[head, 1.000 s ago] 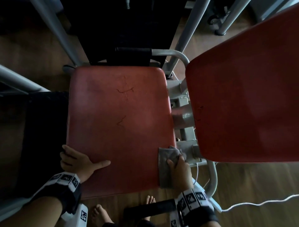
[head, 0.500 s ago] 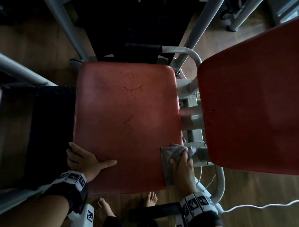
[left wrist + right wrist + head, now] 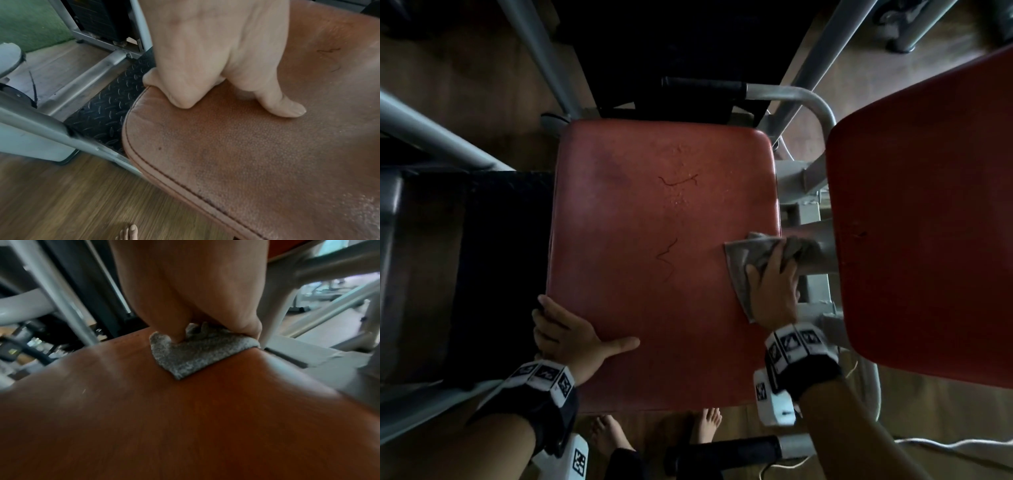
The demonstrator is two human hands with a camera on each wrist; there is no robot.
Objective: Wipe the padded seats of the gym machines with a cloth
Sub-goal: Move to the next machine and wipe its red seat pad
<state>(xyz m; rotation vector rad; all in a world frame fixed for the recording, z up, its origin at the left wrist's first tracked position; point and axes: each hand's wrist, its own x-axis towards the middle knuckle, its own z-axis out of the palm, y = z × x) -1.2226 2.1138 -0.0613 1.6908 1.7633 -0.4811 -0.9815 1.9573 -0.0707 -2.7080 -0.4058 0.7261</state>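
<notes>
Wiping step: the right hand (image 3: 774, 287) presses a grey cloth (image 3: 739, 263) flat on the red padded seat (image 3: 654, 274), at the seat's 3 o'clock edge in the head view.
Right hand state: fingers spread over the cloth, tips bunching its far part; it pins rather than fists it.
Left hand state: the left hand (image 3: 565, 334) grips the seat's 8 o'clock edge, fingers curled over the rim, thumb lying flat on top.
Key relation: the unwiped bulk of the seat lies toward 9 and 12 o'clock from the cloth; the seat's long axis runs 6 to 12.
Nearer hand: the right, already on the cloth; my guess is that the next stroke goes leftward across the pad.
Second pad: a red backrest pad (image 3: 928, 240) hangs at 3 o'clock, just beside the cloth.
Surface marks: two dark cracks (image 3: 667, 260) near the seat's middle.
Writing: no brand or label is readable; only coded square markers on the wrist bands.
</notes>
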